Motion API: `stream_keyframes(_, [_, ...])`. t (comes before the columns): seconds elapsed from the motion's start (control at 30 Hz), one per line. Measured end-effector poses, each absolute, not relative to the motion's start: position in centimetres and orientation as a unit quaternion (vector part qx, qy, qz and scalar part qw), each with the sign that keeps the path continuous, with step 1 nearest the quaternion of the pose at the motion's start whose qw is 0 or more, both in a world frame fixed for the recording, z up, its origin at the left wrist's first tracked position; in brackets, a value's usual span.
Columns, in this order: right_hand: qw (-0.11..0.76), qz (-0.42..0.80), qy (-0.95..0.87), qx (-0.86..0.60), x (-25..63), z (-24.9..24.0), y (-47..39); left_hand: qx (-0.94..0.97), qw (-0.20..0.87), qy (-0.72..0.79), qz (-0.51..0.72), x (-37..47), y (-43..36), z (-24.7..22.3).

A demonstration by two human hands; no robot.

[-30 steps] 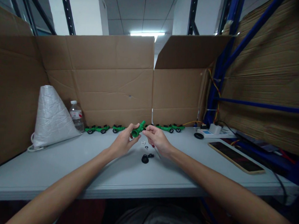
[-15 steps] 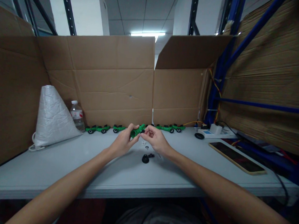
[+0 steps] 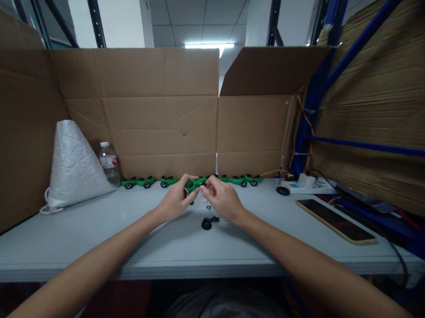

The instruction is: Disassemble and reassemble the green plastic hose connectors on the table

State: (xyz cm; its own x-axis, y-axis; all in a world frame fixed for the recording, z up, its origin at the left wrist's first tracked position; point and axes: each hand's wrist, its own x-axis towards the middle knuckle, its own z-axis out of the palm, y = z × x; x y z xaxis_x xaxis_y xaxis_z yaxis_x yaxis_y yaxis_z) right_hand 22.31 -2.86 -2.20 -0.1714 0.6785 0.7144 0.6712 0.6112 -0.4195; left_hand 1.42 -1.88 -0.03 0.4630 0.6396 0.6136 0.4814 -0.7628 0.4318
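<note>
Over the middle of the table, my left hand (image 3: 175,199) is closed around a green toy car body (image 3: 195,183), thumb and fingers on its sides. The body is tilted, its right end towards my other hand. My right hand (image 3: 223,198) pinches at that end, fingertips together beside a small dark bit; what lies between them is too small to tell. Below the hands on the table lie small white rings (image 3: 204,201), a small dark ring (image 3: 208,207), black wheels (image 3: 206,223) and a small black part (image 3: 214,219).
Along the cardboard wall (image 3: 157,127) stand several green toy cars (image 3: 138,182). A silvery-white bag (image 3: 76,171) and a water bottle (image 3: 108,163) are at the left. To the right lie a phone (image 3: 335,221), a power strip (image 3: 312,185) with cables, and a black disc (image 3: 282,190).
The green car body has turned a little in my left hand, showing more of its underside or opening. My right fingers have curled in closer at its end. The view has shifted slightly.
</note>
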Motion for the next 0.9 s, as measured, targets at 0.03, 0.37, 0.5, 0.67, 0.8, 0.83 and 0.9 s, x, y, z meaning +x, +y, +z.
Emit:
stream_keyframes(0.03, [0.465, -0.005, -0.764, -0.448, 22.34, -2.15, -2.87, 0.848, 0.102, 0.330, 0.402, 1.43, -1.97, 0.04])
stream_keyframes(0.37, [0.414, -0.086, -0.792, -0.441, 22.72, -1.84, -3.26, 0.847, 0.104, 0.322, 0.410, 1.35, -1.62, 0.16])
stream_keyframes(0.5, [0.393, -0.115, -0.798, -0.442, 22.81, -1.76, -3.26, 0.851, 0.094, 0.322, 0.403, 1.26, -1.44, 0.15])
stream_keyframes(0.67, [0.379, -0.125, -0.802, -0.445, 22.78, -1.90, -3.09, 0.855, 0.096, 0.320, 0.398, 1.24, -1.45, 0.06])
stream_keyframes(0.8, [0.384, -0.111, -0.799, -0.450, 22.77, -2.18, -2.78, 0.853, 0.102, 0.316, 0.402, 1.30, -1.58, 0.16])
stream_keyframes(0.83, [0.383, -0.112, -0.799, -0.451, 22.78, -2.25, -2.72, 0.853, 0.103, 0.317, 0.402, 1.32, -1.65, 0.23])
stream_keyframes(0.9, [0.379, -0.119, -0.800, -0.450, 22.80, -2.36, -2.65, 0.853, 0.104, 0.318, 0.401, 1.37, -1.79, 0.39])
